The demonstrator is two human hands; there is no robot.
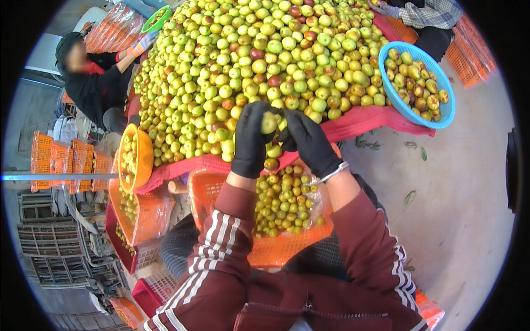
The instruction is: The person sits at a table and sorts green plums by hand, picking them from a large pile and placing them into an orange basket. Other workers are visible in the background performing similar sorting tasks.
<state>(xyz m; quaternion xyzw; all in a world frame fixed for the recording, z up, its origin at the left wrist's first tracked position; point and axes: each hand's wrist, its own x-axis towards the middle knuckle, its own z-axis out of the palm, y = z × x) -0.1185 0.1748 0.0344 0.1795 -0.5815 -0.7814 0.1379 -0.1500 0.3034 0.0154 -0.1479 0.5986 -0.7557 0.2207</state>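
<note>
Both my hands wear black gloves and meet at the near edge of a large heap of green and reddish-brown jujube fruits (pixel 232 82). A pale green jujube (pixel 270 123) sits in the fingers of my left hand (pixel 253 138). My right hand (pixel 308 140) is close beside it, its fingertips curled near another green fruit; whether it grips that one is unclear. Red cloth (pixel 372 120) runs along the heap's edge. Below my hands, between my knees, an orange plastic crate (pixel 285 248) lined with clear film holds many jujubes.
Fruit-filled baskets stand around the heap: blue (pixel 452 97) at right, yellow-orange (pixel 145 159) at left, green (pixel 165 18) at far left. A person (pixel 93 85) sits at left, another (pixel 430 20) at upper right. Orange crates (pixel 62 159) and a metal bar (pixel 62 176) are at left.
</note>
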